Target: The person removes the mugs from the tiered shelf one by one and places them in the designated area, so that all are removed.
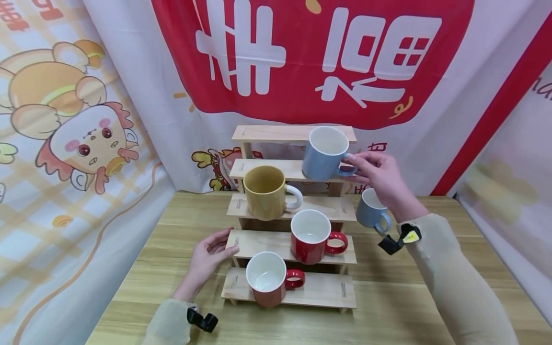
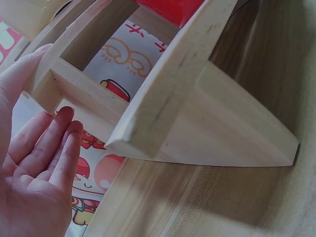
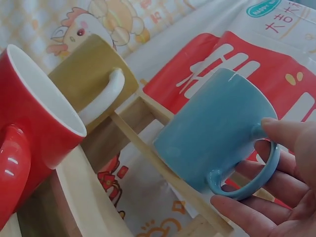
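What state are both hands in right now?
Left hand: open, at the left end of the pale wooden stepped rack.
Right hand: holding the light-blue cylindrical mug by its handle.

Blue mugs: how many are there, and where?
2: one blue mug held by the right hand; a second blue mug on the table, right of the rack. Others may be hidden.

Wood-grain tabletop [image 1: 388, 297]; red panel [image 1: 302, 72] with white characters [image 1: 264, 52] behind; cartoon-printed cloth [image 1: 64, 115] at left
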Demonstrator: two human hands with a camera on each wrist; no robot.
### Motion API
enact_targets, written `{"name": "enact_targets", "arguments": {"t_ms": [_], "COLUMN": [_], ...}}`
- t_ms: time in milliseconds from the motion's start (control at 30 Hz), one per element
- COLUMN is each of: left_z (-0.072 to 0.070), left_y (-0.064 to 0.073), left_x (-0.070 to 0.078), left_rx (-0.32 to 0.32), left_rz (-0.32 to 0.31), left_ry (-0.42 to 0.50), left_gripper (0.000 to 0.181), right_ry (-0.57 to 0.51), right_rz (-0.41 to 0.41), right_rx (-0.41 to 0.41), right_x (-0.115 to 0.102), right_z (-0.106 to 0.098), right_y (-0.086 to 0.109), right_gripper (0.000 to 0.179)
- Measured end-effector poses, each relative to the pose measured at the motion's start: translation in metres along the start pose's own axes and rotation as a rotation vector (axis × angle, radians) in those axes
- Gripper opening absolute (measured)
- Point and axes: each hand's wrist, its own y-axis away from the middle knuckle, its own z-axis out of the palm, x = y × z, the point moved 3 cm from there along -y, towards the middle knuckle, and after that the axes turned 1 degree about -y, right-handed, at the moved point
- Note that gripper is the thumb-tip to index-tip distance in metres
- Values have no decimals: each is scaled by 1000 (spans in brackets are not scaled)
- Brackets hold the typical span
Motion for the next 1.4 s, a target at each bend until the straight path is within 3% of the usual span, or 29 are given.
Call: {"name": "enact_targets", "arguments": {"t_ms": [233,533,1167,1400], "left_z": [0,-1,1,1], "left_y": [0,0,-2,-2], "left_x": [1,0,0,-1], "left_rx": [-1,-2,1,2], "left_rz": [15,7,15,12], "left_ry": [-8,-14,-21,-24], "left_gripper": [65,66,65,65], "right_ry": [26,136,-138,-177], "right_rz": [-24,-14,38,32], "right_rx": [54,103,234,317], "right_x": [-5,-6,10,25], "right_z": [-15,-41,-122,-148], "right_y": [15,35,70,77], "right_gripper": [59,63,44,41]}}
